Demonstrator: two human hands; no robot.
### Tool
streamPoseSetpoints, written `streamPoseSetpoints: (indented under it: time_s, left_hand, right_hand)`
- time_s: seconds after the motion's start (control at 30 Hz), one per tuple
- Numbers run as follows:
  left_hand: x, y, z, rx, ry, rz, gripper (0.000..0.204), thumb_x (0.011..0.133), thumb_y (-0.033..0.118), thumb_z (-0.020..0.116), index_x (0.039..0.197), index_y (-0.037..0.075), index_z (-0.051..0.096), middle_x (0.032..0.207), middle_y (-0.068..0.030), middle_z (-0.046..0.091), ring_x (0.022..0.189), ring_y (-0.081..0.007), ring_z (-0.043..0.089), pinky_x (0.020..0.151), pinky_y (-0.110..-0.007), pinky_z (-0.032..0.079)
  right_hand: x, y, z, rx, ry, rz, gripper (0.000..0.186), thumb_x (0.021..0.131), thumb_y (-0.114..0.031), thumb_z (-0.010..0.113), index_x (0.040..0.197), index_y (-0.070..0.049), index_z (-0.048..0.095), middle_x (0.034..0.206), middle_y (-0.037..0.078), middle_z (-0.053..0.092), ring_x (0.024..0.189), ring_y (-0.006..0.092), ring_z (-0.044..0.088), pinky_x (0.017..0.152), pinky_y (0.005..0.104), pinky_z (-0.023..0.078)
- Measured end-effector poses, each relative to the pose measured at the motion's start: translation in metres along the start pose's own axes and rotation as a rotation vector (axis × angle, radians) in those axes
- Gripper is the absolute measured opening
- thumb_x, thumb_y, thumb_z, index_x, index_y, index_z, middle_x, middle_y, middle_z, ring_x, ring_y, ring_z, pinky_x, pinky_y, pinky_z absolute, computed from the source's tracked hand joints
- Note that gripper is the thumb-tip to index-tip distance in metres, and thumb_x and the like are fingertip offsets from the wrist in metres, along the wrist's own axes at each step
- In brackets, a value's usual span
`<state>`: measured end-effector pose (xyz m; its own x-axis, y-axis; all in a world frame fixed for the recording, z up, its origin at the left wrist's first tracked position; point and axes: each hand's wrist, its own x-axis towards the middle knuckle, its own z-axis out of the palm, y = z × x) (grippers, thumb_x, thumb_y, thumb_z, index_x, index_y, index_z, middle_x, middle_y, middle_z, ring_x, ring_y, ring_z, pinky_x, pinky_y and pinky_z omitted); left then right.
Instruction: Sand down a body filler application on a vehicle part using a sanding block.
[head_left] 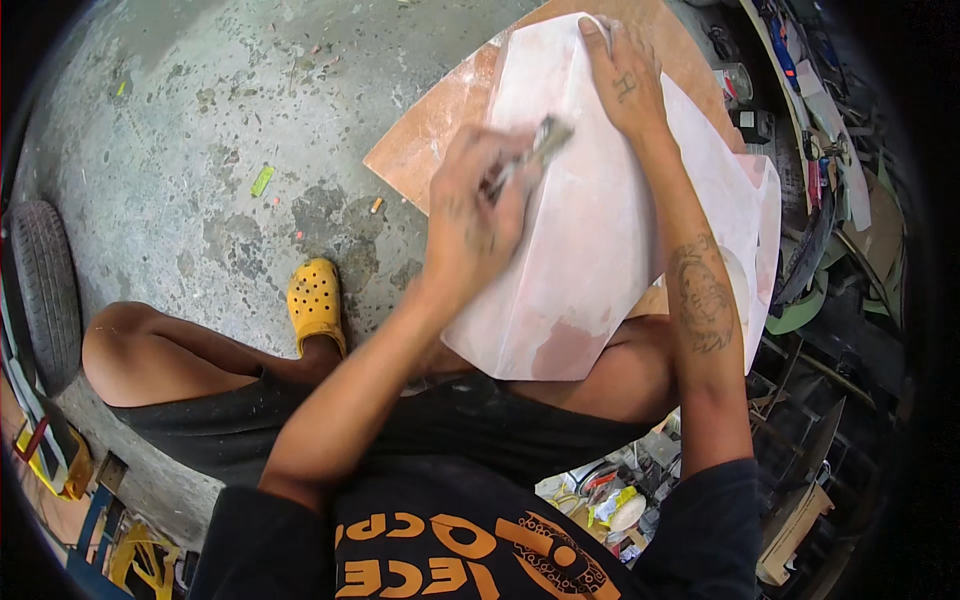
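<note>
A white, pink-patched angular panel (570,260) lies across my lap and over a brown board (420,150). My left hand (475,210) is closed on a small grey tool (550,135), blurred by motion, held over the middle of the panel; its exact kind is unclear. My right hand (625,85) lies on the panel's upper right edge with its fingers stretched out, holding no tool. Another white curved section (715,170) shows to the right of that arm.
My yellow clog (313,300) stands on the stained concrete floor (200,120). A tire (45,280) is at the left rim. Tangled parts, a black box (752,127) and cardboard (790,530) crowd the right side, with mixed clutter (610,500) below my right thigh.
</note>
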<state>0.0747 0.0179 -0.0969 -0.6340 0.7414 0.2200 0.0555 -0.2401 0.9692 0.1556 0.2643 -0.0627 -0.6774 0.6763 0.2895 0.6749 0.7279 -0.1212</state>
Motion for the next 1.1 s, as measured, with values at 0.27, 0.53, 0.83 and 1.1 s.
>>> streamPoseSetpoints:
  time_s: [0.27, 0.53, 0.83, 1.1]
  left_hand:
    - [0.014, -0.009, 0.002, -0.033, -0.004, 0.029, 0.023, 0.093, 0.011, 0.075, 0.113, 0.0, 0.074, 0.097, -0.0088, 0.067, 0.078, -0.0119, 0.056, 0.069, -0.026, 0.044]
    - [0.027, -0.01, 0.004, 0.051, -0.019, 0.058, 0.023, 0.093, 0.013, 0.075, 0.112, 0.0, 0.075, 0.091, -0.0065, 0.064, 0.078, -0.0107, 0.056, 0.066, -0.024, 0.043]
    - [0.021, -0.004, 0.008, 0.077, -0.031, 0.122, 0.019, 0.092, 0.008, 0.074, 0.108, -0.003, 0.073, 0.093, -0.0079, 0.066, 0.076, -0.0112, 0.055, 0.067, -0.025, 0.044]
    - [0.024, -0.007, 0.005, 0.078, -0.023, 0.134, 0.019, 0.092, 0.01, 0.074, 0.108, -0.001, 0.075, 0.095, -0.0068, 0.068, 0.076, -0.0104, 0.054, 0.068, -0.025, 0.044]
  right_hand:
    - [0.002, -0.002, -0.001, 0.028, 0.058, -0.043, 0.043, 0.109, -0.039, 0.044, 0.124, -0.002, 0.061, 0.125, 0.025, 0.062, 0.121, 0.0428, 0.054, 0.107, 0.0513, 0.037]
    - [-0.002, -0.003, 0.006, 0.033, 0.05, -0.081, 0.044, 0.11, -0.035, 0.038, 0.127, -0.002, 0.062, 0.128, 0.021, 0.063, 0.122, 0.0416, 0.053, 0.108, 0.0511, 0.036]
    - [-0.008, 0.01, 0.011, -0.06, 0.08, -0.087, 0.047, 0.11, -0.037, 0.037, 0.134, -0.004, 0.06, 0.137, 0.02, 0.06, 0.128, 0.0403, 0.051, 0.111, 0.0529, 0.034]
    - [-0.004, -0.002, 0.008, -0.046, 0.115, -0.042, 0.044, 0.109, -0.037, 0.04, 0.128, -0.004, 0.062, 0.13, 0.02, 0.063, 0.125, 0.0392, 0.053, 0.108, 0.0512, 0.036]
